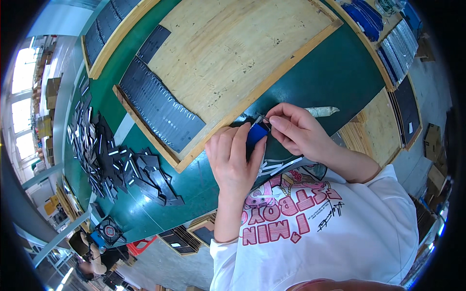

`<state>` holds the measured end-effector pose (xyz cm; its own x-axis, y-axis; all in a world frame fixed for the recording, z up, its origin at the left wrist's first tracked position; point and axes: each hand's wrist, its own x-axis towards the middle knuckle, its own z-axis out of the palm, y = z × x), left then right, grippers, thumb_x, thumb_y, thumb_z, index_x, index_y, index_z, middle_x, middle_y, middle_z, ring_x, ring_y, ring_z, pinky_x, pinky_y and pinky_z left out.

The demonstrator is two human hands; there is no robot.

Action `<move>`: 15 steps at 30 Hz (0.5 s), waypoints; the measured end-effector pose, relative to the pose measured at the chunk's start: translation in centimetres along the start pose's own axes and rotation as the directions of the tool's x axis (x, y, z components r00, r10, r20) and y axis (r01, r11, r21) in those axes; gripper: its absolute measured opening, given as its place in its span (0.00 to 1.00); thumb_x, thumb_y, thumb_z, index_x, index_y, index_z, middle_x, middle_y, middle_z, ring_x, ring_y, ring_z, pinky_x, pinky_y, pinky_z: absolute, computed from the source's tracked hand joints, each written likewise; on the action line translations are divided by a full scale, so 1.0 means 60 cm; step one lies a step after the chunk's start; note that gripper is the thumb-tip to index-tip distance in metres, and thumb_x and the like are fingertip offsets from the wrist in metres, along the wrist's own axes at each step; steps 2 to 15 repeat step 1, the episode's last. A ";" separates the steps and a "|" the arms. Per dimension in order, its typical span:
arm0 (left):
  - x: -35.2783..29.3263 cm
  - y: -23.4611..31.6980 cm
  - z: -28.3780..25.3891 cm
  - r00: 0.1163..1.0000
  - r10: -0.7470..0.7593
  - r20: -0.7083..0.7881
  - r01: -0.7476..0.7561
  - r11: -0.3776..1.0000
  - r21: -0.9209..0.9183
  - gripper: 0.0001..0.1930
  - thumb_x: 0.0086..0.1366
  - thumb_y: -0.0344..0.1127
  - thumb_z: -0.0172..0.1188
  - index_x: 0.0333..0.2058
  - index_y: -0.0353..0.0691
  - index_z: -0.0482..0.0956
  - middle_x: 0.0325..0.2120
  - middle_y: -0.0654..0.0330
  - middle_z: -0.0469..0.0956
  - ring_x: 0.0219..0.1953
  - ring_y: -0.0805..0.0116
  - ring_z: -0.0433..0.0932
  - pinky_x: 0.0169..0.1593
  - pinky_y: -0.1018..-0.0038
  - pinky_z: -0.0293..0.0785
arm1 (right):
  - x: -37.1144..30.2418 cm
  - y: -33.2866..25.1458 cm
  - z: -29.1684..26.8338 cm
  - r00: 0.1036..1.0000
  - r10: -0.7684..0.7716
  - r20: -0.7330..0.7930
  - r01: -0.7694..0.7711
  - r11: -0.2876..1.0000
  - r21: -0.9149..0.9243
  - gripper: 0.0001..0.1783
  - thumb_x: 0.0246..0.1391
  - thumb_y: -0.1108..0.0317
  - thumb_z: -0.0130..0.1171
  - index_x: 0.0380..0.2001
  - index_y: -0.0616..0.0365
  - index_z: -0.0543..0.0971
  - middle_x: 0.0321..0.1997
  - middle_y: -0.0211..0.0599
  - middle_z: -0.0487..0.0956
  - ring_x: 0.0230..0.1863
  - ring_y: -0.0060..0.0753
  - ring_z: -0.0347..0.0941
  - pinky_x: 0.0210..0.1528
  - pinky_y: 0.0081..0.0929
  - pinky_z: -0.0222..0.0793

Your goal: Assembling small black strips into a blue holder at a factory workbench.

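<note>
My left hand [232,157] grips a small flat blue-and-black piece [257,133] between thumb and fingers, above the green tabletop [310,87]. Its exact kind is unclear. The thumb and fingertips of my right hand [296,127] are pinched together at the piece's upper right corner; whatever lies between them is too small to make out. Just past the right hand rests a whitish wrapped, tube-like thing [322,111]. Several white strips [277,168] lie at the table edge close to my body. Beyond my hands is a wood-rimmed tray [264,92] with rows of dark flat pieces [158,104] along its left side.
A loose heap of dark flat pieces with white strips [102,150] spreads over the table's left part. Another wooden tray [116,36] stands at the far left. Stacked boards [359,138] are at the right. A small fan [109,229] and another person [97,262] appear lower left.
</note>
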<state>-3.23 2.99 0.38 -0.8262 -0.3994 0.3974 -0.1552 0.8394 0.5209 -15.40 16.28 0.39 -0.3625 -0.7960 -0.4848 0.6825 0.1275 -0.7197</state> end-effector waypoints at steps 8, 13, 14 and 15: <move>-0.001 -0.001 0.001 1.000 0.000 0.001 0.000 1.000 0.000 0.21 0.44 0.29 0.73 0.40 0.38 0.79 0.33 0.58 0.76 0.37 0.59 0.74 0.42 0.66 0.69 | 0.001 -0.001 0.000 1.000 -0.004 0.000 0.004 1.000 -0.005 0.11 0.66 0.62 0.49 0.42 0.58 0.70 0.21 0.24 0.68 0.13 0.08 0.54 0.11 0.12 0.45; -0.001 -0.001 0.001 1.000 0.000 0.001 0.000 1.000 0.000 0.21 0.44 0.29 0.73 0.40 0.38 0.79 0.33 0.58 0.76 0.37 0.59 0.74 0.42 0.66 0.69 | 0.001 -0.001 0.000 1.000 -0.004 0.000 0.004 1.000 -0.005 0.11 0.66 0.62 0.49 0.42 0.58 0.70 0.21 0.24 0.68 0.13 0.08 0.54 0.11 0.12 0.45; -0.001 -0.001 0.001 1.000 0.000 0.001 0.000 1.000 0.000 0.21 0.44 0.29 0.73 0.40 0.38 0.79 0.33 0.58 0.76 0.37 0.59 0.74 0.42 0.66 0.69 | 0.001 -0.001 0.000 1.000 -0.004 0.000 0.004 1.000 -0.005 0.11 0.66 0.62 0.49 0.42 0.58 0.70 0.21 0.24 0.68 0.13 0.08 0.54 0.11 0.12 0.45; -0.001 -0.001 0.001 1.000 0.000 0.001 0.000 1.000 0.000 0.21 0.44 0.29 0.73 0.40 0.38 0.79 0.33 0.58 0.76 0.37 0.59 0.74 0.42 0.66 0.69 | 0.001 -0.001 0.000 1.000 -0.004 0.000 0.004 1.000 -0.005 0.11 0.66 0.62 0.49 0.42 0.58 0.70 0.21 0.24 0.68 0.13 0.08 0.54 0.11 0.12 0.45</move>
